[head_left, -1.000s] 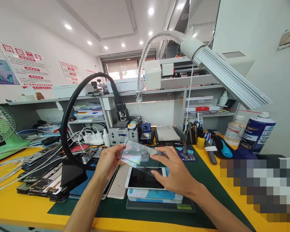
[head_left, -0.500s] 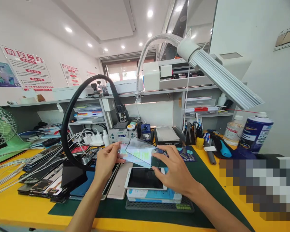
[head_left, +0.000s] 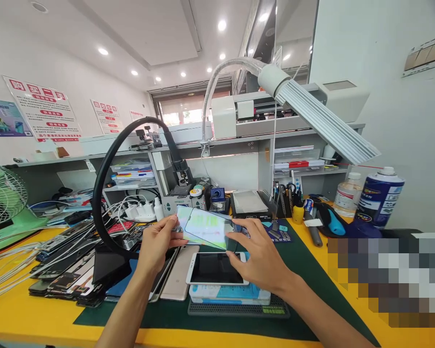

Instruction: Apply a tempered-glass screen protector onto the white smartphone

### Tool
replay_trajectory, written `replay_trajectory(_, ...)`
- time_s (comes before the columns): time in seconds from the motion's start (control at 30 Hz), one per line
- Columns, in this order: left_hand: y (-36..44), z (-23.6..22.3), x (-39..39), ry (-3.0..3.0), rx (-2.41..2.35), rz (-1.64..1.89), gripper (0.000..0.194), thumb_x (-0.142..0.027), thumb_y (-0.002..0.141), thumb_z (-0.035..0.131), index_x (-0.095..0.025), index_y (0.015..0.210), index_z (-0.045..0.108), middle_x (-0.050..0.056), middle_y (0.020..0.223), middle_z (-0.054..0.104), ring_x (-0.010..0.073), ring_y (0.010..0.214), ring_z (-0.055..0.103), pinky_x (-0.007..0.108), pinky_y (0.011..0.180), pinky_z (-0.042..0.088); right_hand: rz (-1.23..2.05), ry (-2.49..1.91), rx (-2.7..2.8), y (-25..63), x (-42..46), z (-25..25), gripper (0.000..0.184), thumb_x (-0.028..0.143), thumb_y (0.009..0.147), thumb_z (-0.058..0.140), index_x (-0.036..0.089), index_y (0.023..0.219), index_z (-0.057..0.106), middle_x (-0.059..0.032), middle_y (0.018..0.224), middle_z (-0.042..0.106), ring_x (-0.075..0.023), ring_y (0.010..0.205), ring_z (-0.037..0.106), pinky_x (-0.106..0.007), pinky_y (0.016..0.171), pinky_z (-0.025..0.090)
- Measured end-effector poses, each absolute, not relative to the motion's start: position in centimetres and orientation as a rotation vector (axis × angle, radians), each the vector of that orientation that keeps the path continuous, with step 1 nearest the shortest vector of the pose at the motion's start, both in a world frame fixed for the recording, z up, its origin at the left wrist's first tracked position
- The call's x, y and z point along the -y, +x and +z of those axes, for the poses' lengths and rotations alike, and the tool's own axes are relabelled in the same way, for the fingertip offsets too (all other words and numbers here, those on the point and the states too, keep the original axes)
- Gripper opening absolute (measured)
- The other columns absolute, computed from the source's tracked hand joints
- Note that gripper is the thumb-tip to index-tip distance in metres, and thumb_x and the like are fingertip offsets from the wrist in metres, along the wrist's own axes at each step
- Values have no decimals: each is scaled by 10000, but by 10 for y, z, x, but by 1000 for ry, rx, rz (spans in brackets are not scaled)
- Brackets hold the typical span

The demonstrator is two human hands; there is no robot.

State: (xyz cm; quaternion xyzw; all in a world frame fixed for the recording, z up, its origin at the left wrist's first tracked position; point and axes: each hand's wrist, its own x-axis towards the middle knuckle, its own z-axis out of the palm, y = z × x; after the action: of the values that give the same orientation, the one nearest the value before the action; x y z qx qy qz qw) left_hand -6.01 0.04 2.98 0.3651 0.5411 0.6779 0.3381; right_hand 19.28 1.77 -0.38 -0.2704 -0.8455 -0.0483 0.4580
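In front of me, my left hand (head_left: 159,241) pinches the left end of a thin, shiny, clear sheet with green marks. Against it lies a black-edged glass screen protector (head_left: 206,229), tilted down to the right, its right end between the thumb and fingers of my right hand (head_left: 261,256). How far the two layers are apart I cannot tell. Below, a white-framed phone (head_left: 214,270) with a dark screen rests face up on a blue and white box (head_left: 224,295). A gold phone (head_left: 177,278) lies left of it.
Stacks of phone parts (head_left: 68,270) and a black gooseneck ring (head_left: 99,193) stand left. A green mat (head_left: 297,299) covers the yellow bench (head_left: 29,324). To the right are a spray can (head_left: 379,200), a bottle (head_left: 348,195) and tools. A lamp (head_left: 326,121) hangs above.
The clear sheet has turned slightly, now brighter with reflection and showing its green marks higher up. Both hands keep their hold and have barely moved. The camera view has shifted a little.
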Motion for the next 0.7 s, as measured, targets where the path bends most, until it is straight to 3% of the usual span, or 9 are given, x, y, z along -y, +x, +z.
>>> replay_trajectory(0.23, -59, 30, -4, 991, -1372, 1729, 176, -202, 864, 674, -102, 1004, 710, 138, 1040, 751, 194, 560, 746, 284, 471, 632, 222, -732, 2007, 194, -14, 2, 321, 235, 819, 707, 220, 1140, 707, -143, 1267, 612, -336, 1216, 537, -523, 949, 531)
replay_trajectory(0.37, -57, 28, -4, 1014, -1328, 1707, 200, -211, 880, 660, -106, 1045, 704, 151, 1071, 762, 211, 598, 758, 288, 475, 630, 634, -824, 1888, 200, -17, 8, 364, 361, 787, 760, 260, 1135, 720, -111, 1276, 628, -276, 1026, 628, -449, 835, 578)
replay_trajectory(0.47, -55, 28, -2, 1037, -1315, 1715, 224, -228, 885, 664, -114, 1074, 705, 140, 1067, 772, 219, 607, 761, 305, 494, 640, 944, -866, 1787, 203, -21, 11, 419, 425, 766, 781, 239, 1138, 731, -109, 1186, 682, -248, 911, 661, -402, 756, 580)
replay_trajectory(0.57, -54, 28, -1, 1058, -1320, 1729, 240, -235, 884, 673, -121, 1091, 713, 126, 1057, 782, 214, 597, 758, 310, 504, 644, 1200, -834, 1640, 204, -24, 15, 413, 409, 726, 819, 207, 1081, 757, -102, 1067, 728, -270, 972, 684, -399, 812, 572)
replay_trajectory(0.7, -55, 29, 0, 1062, -1342, 1752, 226, -217, 896, 659, -116, 1088, 723, 119, 1027, 792, 206, 585, 753, 303, 508, 643, 1376, -767, 1480, 208, -28, 19, 349, 411, 745, 803, 179, 1004, 771, -129, 1076, 740, -263, 949, 701, -380, 779, 584)
